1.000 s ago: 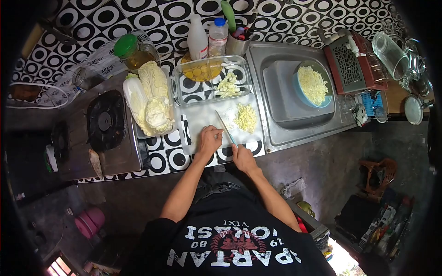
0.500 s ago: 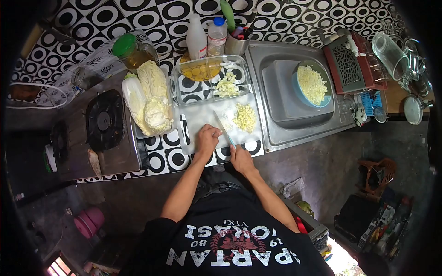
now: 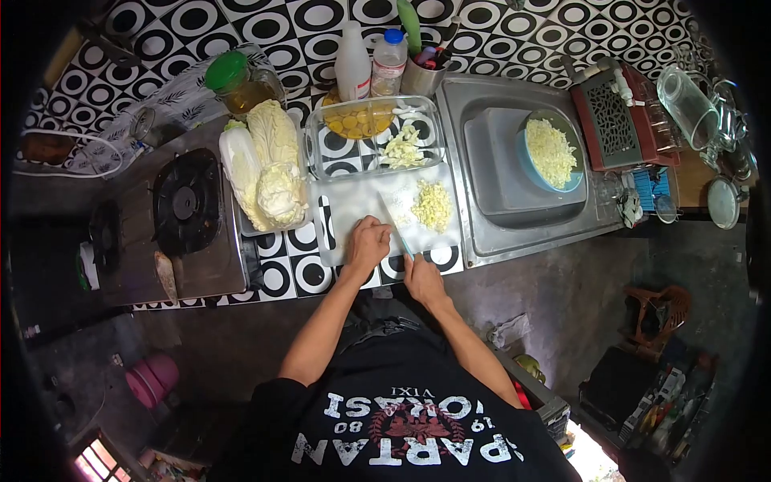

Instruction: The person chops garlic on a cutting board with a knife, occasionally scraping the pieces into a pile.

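My right hand point(image 3: 423, 277) is wrapped around the handle of a kitchen knife point(image 3: 397, 225), whose blade lies over a translucent cutting board point(image 3: 344, 205). Close to the left of the blade, my left hand point(image 3: 370, 243) rests on the board with its fingers curled in; whatever is under them is hidden. To the right of the knife sits a pile of finely chopped pale vegetable point(image 3: 432, 206). Behind the board, a clear glass dish point(image 3: 315, 165) holds larger cut pale pieces point(image 3: 405, 147).
Whole napa cabbages point(image 3: 269, 165) fill a tray on the left, beside a gas stove point(image 3: 132, 269). Right of the board, a steel sink point(image 3: 474, 233) has a blue bowl point(image 3: 533, 173) of chopped vegetable. Bottles point(image 3: 353, 68) and a utensil cup point(image 3: 421, 79) stand behind.
The whole view has shifted slightly, so the counter appears a little farther right. Both hands and the knife keep nearly the same place on the board, and the chopped pile looks the same.
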`<action>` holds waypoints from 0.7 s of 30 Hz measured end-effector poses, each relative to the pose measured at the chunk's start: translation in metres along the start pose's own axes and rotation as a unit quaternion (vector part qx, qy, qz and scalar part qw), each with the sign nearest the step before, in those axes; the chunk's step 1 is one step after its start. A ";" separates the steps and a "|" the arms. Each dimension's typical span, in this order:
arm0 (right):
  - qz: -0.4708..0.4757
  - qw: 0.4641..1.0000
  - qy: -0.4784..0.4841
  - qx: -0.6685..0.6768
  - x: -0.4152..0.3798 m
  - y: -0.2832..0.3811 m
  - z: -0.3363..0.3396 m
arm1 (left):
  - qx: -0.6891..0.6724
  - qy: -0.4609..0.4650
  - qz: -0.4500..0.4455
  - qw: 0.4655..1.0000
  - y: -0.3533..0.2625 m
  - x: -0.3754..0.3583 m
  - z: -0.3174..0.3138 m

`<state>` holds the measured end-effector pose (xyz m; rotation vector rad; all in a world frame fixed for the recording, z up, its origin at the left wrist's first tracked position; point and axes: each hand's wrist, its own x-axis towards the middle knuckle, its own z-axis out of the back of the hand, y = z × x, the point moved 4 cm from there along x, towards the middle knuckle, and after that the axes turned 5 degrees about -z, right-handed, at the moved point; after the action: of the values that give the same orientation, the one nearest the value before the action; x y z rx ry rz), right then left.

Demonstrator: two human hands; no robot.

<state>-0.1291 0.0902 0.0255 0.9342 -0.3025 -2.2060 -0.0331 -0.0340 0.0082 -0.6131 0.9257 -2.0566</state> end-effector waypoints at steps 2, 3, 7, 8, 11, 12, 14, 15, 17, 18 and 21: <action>-0.001 1.000 -0.003 0.005 0.003 0.005 0.005 | -0.010 -0.004 -0.006 1.000 0.000 0.000 0.001; 0.003 1.000 0.002 0.006 0.004 0.005 0.006 | -0.021 -0.008 -0.007 1.000 0.001 -0.001 0.001; -0.002 0.999 0.035 0.018 -0.004 -0.001 0.010 | -0.036 -0.024 0.010 0.999 0.005 0.000 -0.003; -0.001 0.999 0.036 0.017 -0.009 -0.003 0.010 | -0.036 -0.026 0.014 0.999 0.006 0.000 -0.003; -0.017 0.999 0.038 0.012 -0.015 -0.007 0.007 | -0.034 -0.027 0.018 0.999 0.005 0.001 -0.003; -0.024 0.999 0.035 0.015 -0.015 -0.006 0.005 | -0.032 -0.024 0.019 0.999 0.006 0.001 -0.003; -0.033 0.999 0.032 0.019 -0.012 -0.006 -0.001 | -0.024 -0.022 0.017 0.999 0.006 0.001 -0.003; -0.016 1.000 0.012 0.022 -0.005 -0.004 -0.002 | -0.018 -0.020 0.014 1.000 0.006 0.001 -0.004; 0.010 1.000 -0.013 0.022 0.008 -0.004 -0.004 | -0.006 -0.018 0.008 1.000 0.005 0.001 -0.005; 0.010 1.000 -0.015 0.024 0.010 -0.001 -0.001 | 0.007 -0.019 0.005 1.000 0.005 0.002 -0.004; 0.016 1.000 -0.006 0.021 0.009 0.005 0.009 | 0.009 -0.010 0.005 1.000 0.003 0.002 -0.002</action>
<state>-0.1373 0.0795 0.0291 0.9337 -0.3690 -2.1845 -0.0343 -0.0363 0.0053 -0.6185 0.8956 -2.0442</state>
